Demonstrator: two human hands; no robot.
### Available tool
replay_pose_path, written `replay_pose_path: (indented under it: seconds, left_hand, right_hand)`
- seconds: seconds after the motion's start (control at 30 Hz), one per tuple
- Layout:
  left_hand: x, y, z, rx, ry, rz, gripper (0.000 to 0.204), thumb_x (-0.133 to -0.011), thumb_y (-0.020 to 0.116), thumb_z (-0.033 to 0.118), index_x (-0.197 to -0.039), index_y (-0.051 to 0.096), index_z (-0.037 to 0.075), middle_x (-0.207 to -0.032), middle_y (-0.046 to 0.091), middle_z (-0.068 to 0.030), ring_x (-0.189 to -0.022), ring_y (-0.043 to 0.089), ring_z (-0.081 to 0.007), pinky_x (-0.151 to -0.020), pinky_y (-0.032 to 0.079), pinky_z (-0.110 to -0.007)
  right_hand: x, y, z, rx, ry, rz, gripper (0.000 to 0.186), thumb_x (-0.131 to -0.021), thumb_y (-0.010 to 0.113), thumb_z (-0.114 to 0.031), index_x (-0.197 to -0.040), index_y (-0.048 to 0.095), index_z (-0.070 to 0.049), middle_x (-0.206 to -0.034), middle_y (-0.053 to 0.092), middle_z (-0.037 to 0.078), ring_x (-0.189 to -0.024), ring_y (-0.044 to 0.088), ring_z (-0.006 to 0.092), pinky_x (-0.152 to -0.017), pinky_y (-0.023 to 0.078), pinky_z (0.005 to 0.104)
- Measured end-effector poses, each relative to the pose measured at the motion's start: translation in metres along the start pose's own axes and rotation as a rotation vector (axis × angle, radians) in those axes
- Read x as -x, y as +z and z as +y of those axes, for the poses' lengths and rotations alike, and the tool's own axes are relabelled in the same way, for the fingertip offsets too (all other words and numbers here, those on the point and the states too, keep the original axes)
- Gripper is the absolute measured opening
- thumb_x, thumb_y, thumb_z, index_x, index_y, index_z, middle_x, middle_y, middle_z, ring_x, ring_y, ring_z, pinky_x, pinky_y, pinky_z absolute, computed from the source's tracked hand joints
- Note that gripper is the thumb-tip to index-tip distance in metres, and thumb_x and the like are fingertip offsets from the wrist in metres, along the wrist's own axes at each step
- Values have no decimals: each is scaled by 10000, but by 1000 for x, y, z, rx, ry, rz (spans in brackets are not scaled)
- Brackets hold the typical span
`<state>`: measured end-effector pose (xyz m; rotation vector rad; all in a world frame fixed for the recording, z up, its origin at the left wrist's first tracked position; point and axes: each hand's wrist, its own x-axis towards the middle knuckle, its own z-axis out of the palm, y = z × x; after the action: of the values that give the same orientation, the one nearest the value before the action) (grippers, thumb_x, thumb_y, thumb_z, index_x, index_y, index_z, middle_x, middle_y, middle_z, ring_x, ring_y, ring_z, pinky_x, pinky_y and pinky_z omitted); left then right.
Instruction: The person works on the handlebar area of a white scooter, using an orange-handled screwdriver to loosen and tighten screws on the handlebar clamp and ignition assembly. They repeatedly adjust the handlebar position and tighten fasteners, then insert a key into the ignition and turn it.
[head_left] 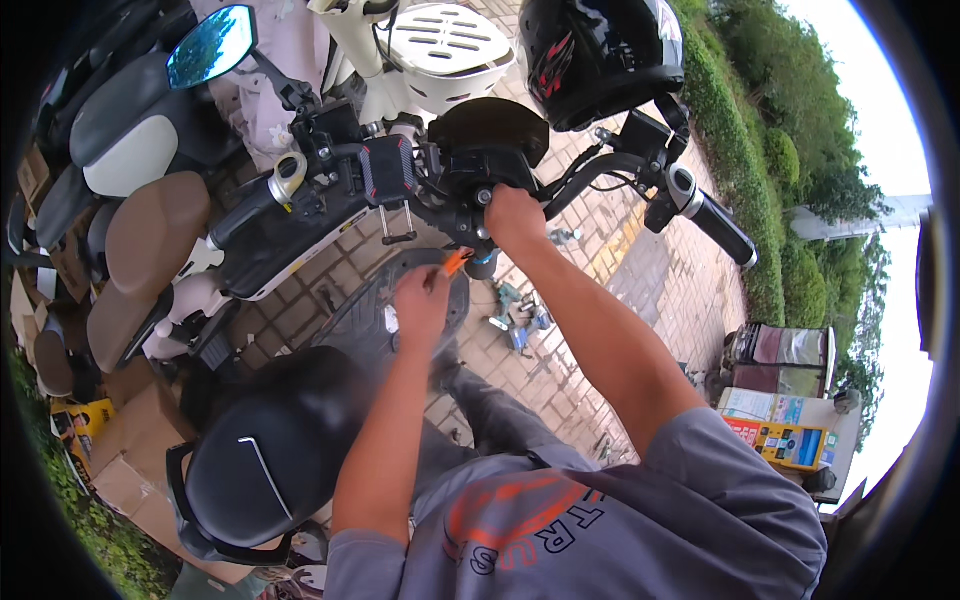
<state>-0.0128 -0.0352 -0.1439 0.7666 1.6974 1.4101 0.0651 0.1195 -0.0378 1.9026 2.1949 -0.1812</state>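
Below the curved black plastic cowl (490, 132), left hand (422, 297) pinches a small orange tool (457, 263); right hand (516, 216) is curled closer up, can't tell on what. Looks mid-adjustment; next move probably needs steadiness.

Open gap beside the right forearm (612, 325)
A hand could pass over the paving (652, 285) to the right grip (724, 229); the helmet (605, 60) blocks space farther ahead, and the phone holder (388, 168) stands ahead of the left hand (421, 298).
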Motion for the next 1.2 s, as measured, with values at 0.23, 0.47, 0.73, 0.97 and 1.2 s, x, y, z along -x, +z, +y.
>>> replay_pose_path:
  seconds: [0.23,0.47,0.73,0.97,1.2]
  left_hand:
    - [-36,55,9,279,-100,44,194,-819,617,183,-907,670,18,-805,641,-143,-737,618,-273,-687,478,-347]
    - [-38,54,19,192,-124,31,242,-831,615,202,-942,661,-8,-799,677,-110,-681,640,-172,-647,483,-295]
    - [-19,76,-9,269,-282,16,307,-805,620,209,-977,644,-43,-860,685,-153,-815,660,-242,-726,488,-316]
    - [-16,104,-25,139,-197,118,371,-745,690,204,-1007,619,-50,-1022,646,-205,-940,636,-339,-843,492,-364]
    - [-8,123,-27,146,-311,107,266,-721,697,245,-879,628,43,-871,665,-141,-847,640,-317,-745,468,-455]
  right_hand:
    - [-16,-14,-24,154,-31,-151,201,-818,571,-109,-959,668,-5,-1030,653,211,-979,631,373,-823,526,423]
    - [-27,-6,-30,244,106,-176,241,-880,521,-121,-1050,686,-79,-1145,636,145,-1072,608,327,-858,519,398]
    - [-15,1,-32,270,114,22,212,-867,543,-175,-971,701,-80,-1051,669,147,-988,644,328,-814,533,401]
    - [-12,13,-30,296,160,117,193,-843,571,-200,-928,709,-94,-995,683,143,-958,654,324,-799,533,397]
    - [-13,22,-24,244,215,213,195,-796,636,-226,-919,708,-93,-977,682,156,-938,655,337,-800,530,407]
